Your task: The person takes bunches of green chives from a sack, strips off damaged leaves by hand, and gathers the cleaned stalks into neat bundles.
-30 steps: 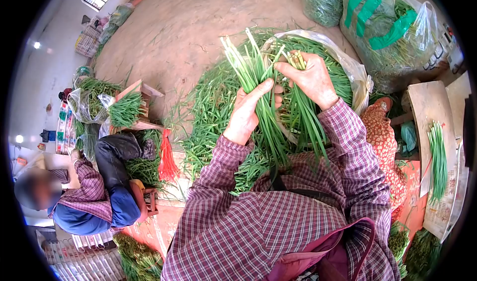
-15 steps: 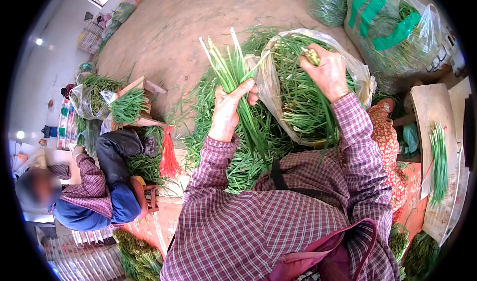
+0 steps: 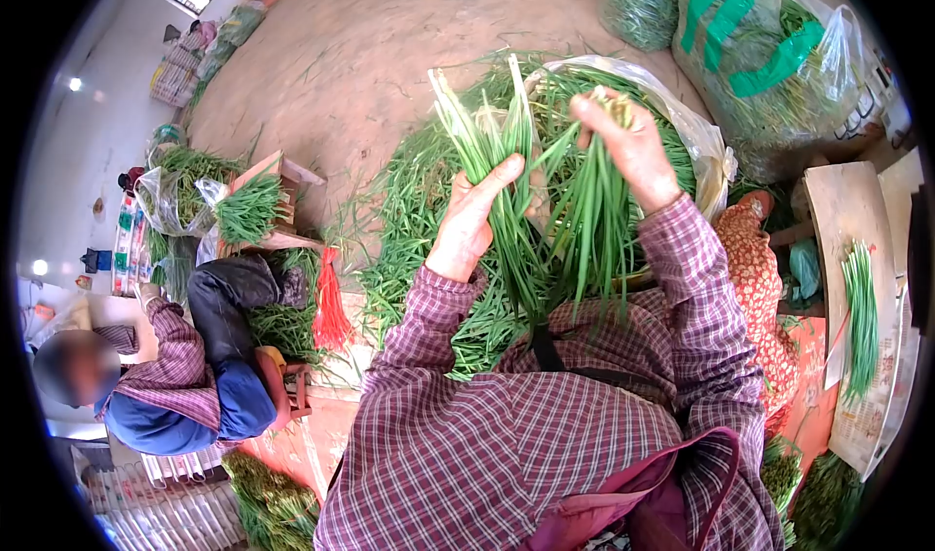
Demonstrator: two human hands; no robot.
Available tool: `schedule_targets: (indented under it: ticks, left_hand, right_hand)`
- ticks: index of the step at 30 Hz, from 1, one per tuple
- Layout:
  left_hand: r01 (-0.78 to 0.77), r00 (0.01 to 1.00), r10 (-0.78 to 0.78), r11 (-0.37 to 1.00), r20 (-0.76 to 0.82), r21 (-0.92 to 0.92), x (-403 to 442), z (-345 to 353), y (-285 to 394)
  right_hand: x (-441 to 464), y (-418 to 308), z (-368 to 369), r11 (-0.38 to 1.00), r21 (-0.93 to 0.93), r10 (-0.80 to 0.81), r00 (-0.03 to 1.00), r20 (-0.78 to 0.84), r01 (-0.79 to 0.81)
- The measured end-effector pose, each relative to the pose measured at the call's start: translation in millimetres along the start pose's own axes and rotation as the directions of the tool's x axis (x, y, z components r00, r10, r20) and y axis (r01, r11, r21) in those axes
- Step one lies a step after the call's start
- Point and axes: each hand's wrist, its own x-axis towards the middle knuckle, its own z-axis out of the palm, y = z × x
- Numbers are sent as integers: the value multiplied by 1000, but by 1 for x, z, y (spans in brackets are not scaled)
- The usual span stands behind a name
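My left hand (image 3: 467, 222) is closed around a bunch of garlic chives (image 3: 477, 134). Their pale stem ends fan upward and the green leaves hang toward my lap. To its right, my right hand (image 3: 635, 150) grips a second bunch of chives (image 3: 596, 222) near the pale ends, with the leaves drooping below. Some leaves stretch across the gap between the two bunches. Behind my right hand lies a clear plastic bag (image 3: 716, 147) full of chives, partly hidden by that hand and its bunch. Loose chives (image 3: 404, 210) spread over the ground beside it.
Red ties (image 3: 332, 308) hang at the left, near another person (image 3: 175, 376) seated by a wooden stand (image 3: 282, 186) with chives. A tied bundle (image 3: 860, 322) rests on a board (image 3: 828, 201) at the right. Large stuffed bags (image 3: 769, 74) stand at the upper right.
My right hand's bunch has swung left, from over the bag's right side toward the other bunch, and its leaves now hang in front. My left hand has shifted right with its chives.
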Motion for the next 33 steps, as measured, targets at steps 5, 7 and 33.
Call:
schedule_targets:
  ticks: [5, 7, 33]
  left_hand:
    - [33, 998, -34, 999, -50, -10, 3, -4, -2]
    - [39, 997, -40, 999, -58, -22, 5, -5, -2]
    - [-78, 995, 69, 984, 65, 162, 14, 11, -2]
  right_hand:
    - [5, -15, -19, 955, 291, 90, 992, -88, -61]
    - [5, -17, -23, 944, 309, 134, 990, -39, -116]
    - [8, 10, -9, 1000, -22, 0, 979, 205, 5]
